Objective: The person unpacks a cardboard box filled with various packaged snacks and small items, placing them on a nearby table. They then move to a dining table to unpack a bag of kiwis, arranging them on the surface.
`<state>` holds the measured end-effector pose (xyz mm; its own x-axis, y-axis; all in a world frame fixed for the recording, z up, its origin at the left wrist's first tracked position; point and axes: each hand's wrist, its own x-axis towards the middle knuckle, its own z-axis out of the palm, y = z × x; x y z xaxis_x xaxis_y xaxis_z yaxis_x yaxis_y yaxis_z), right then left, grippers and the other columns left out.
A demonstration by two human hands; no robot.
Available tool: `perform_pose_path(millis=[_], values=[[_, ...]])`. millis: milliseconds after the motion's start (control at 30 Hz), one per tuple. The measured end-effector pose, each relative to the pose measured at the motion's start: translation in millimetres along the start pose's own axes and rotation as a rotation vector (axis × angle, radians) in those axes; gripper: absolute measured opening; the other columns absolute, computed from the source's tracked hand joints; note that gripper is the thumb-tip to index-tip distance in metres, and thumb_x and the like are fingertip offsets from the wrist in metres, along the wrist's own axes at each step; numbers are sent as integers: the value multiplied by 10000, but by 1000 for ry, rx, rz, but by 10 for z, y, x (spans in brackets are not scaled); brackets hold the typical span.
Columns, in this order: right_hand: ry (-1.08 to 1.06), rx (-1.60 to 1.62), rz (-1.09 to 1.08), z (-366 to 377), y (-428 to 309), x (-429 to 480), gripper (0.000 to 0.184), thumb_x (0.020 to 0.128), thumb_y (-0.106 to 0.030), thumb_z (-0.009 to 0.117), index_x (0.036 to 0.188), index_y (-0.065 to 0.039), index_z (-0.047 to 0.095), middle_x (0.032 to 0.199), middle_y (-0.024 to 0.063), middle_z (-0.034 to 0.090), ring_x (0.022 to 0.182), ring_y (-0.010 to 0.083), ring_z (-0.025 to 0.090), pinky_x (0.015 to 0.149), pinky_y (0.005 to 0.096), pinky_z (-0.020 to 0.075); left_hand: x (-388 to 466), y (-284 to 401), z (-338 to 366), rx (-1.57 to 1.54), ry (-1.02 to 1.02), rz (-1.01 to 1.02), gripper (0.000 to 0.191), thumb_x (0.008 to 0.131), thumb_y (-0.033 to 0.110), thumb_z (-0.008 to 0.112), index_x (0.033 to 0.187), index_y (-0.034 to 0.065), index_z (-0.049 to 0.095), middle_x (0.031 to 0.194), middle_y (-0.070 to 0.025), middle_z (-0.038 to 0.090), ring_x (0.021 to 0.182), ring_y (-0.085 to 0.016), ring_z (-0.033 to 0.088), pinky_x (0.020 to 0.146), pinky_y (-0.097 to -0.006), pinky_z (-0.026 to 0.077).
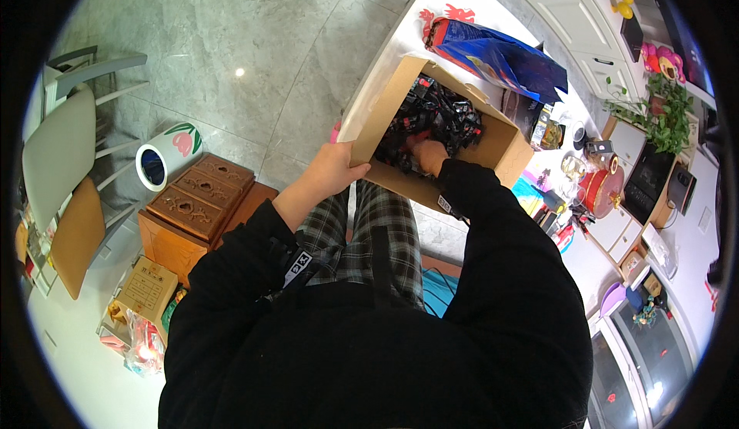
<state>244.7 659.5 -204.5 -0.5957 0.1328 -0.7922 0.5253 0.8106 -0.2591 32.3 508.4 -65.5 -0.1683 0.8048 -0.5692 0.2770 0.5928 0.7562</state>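
Note:
An open cardboard box point(388, 97) rests on a white table point(385, 53) in front of me. My left hand point(330, 170) grips the near left corner of the box, its thumb along the rim. Inside lie many small black wrapped packets point(430, 105) with red marks. My right hand point(432, 156) reaches down into the box among these packets. Its fingertips are hidden, so whether it holds a packet cannot be told. Just behind the box, a blue and red plastic bag point(491, 53) lies on its side.
A red round lidded container point(601, 192), glass jars and small items crowd the table's right part. To my left stand a carved wooden chest point(202, 195), a white bin point(173, 154) with a flower print, a chair point(63, 128) and a smaller carton point(147, 287).

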Motion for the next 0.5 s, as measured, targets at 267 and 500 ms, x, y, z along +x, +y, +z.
perform_pose_path(millis=[267, 500], values=[[-173, 58, -62, -105, 73, 47, 272, 631, -134, 630, 893, -61, 634, 927, 182, 628, 896, 330, 601, 723, 413, 492, 8, -25, 10, -61, -4, -3, 302, 712, 185, 661, 940, 5, 580, 815, -223, 605, 794, -376, 585, 692, -399, 479], [-305, 79, -175, 25, 239, 214, 398, 638, -233, 690, 964, -20, 609, 926, 194, 621, 868, 350, 595, 732, 401, 480, 1, 1, -1, -1, -14, -1, 266, 744, 173, 653, 941, 2, 598, 821, -193, 628, 763, -339, 612, 662, -363, 481]])
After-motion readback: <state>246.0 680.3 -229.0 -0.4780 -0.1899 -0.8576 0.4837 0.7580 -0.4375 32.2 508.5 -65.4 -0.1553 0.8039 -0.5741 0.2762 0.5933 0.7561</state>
